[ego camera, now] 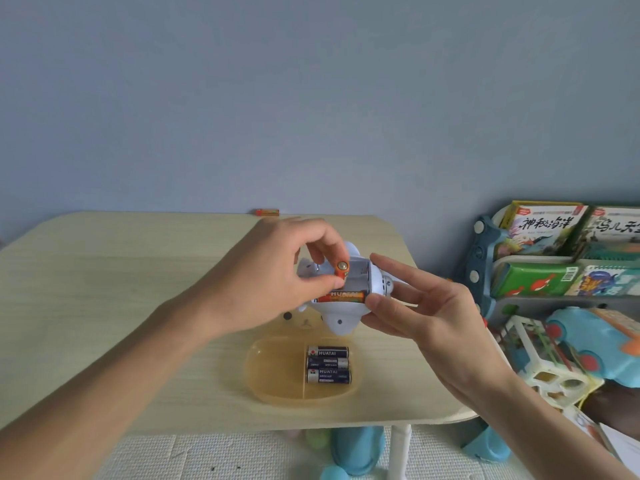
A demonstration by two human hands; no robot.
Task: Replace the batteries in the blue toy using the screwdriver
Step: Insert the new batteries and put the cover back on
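while the step runs: 1 orange battery is being worked at the open compartment; whether it goes in or comes out i cannot tell.
left hand (277, 282): pinching an orange battery (342, 269) between thumb and fingertips, its metal end tilted up toward the camera, above the open bay.
how to do it well: judged from the tilt, seat or lift the spring end first, keep the cell in line with its slot, and avoid nudging the neighbour.
blue toy (341, 315): pale blue-white plastic, rounded and smooth, held above the bench with the battery compartment facing up.
second orange battery (341, 296): lying flat in the near slot, label readable in part.
right hand (408, 303): cradling the toy from its right side, thumb on the edge, fingers spread and loose; a firmer hold would steady it.
tray (270, 372): translucent amber plastic, oval with a divider, lying on the bench just below the toy.
dark batteries (328, 364): 3 glossy cylinders stacked side by side in the tray's right half.
bench (104, 289): light wood-grain top with rounded corners.
far edge: another orange battery (267, 212) lies alone.
screwdriver: not seen.
shelf (485, 271): right of the bench, holding glossy picture books.
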